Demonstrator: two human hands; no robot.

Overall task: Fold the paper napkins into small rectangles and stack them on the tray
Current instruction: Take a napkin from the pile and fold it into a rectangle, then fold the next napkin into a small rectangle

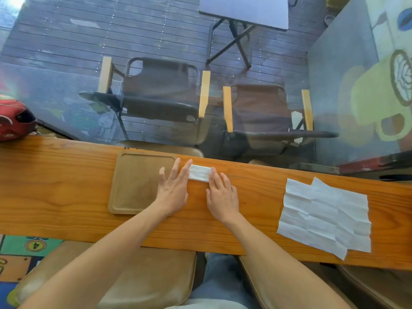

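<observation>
Hands are lying flat on the wooden counter (66,175): my left hand (172,190) and right hand (223,195) are both pressing straight fingers onto the ends of the folded napkin (200,172). It is sitting just beside the tray (133,184), while unfolded napkins (323,216) are lying well apart to my right.

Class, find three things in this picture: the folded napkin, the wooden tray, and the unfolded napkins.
folded napkin (200,172): head view, middle of the white strip between the hands.
wooden tray (133,188): head view, bare floor of the tray.
unfolded napkins (323,215): head view, centre of the creased sheets.
</observation>
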